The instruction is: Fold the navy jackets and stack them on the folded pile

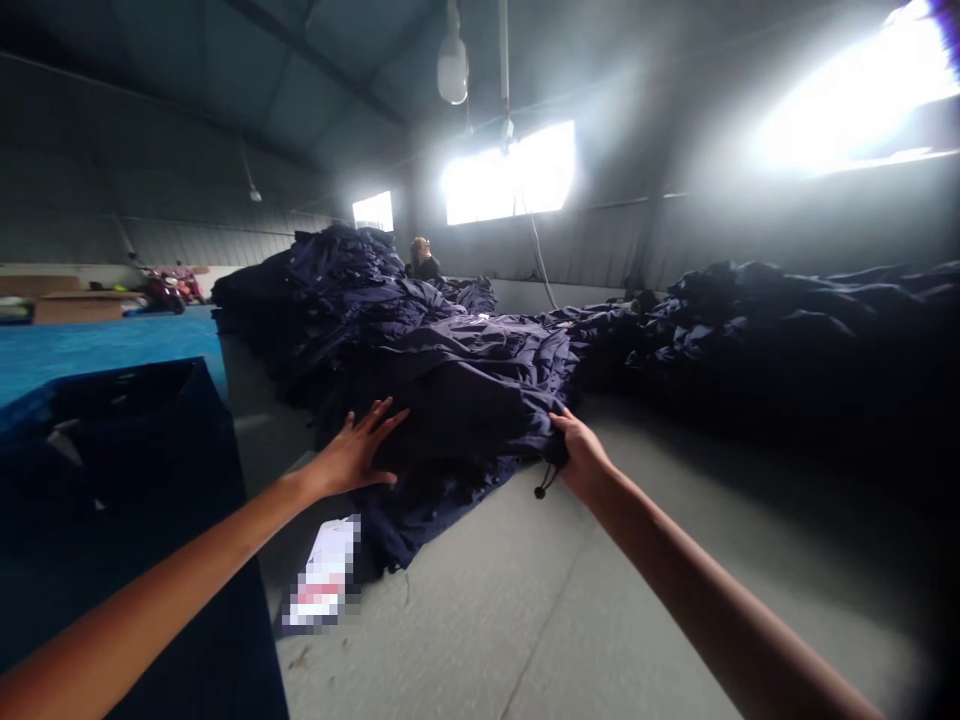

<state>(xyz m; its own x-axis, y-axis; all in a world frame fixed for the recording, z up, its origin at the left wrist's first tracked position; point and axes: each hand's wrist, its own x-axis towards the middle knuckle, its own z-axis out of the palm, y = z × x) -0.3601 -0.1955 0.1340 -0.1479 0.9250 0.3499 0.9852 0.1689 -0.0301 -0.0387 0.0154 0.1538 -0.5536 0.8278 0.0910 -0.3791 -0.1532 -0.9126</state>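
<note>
A dark navy garment (pixel 465 400) is spread over the near end of a long heap of similar clothing. My left hand (pixel 358 452) lies on its left side, palm down with the fingers spread. At the right edge, my right hand (pixel 579 448) grips the fabric between thumb and fingers. A drawcord with a round black toggle (pixel 540 492) dangles beside that hand. Below my left hand, a white tag with a red patch (pixel 324 575) lies near the heap's lower edge; its print is blurred out.
A dark blue bin (pixel 225 560) stands close on the left, with bright blue sheeting (pixel 112 345) behind it. Tall piles of navy clothing rise at the back left (pixel 337 270) and right (pixel 810 330). A person (pixel 424 260) is beyond the heap. Concrete floor (pixel 600 600) lies below.
</note>
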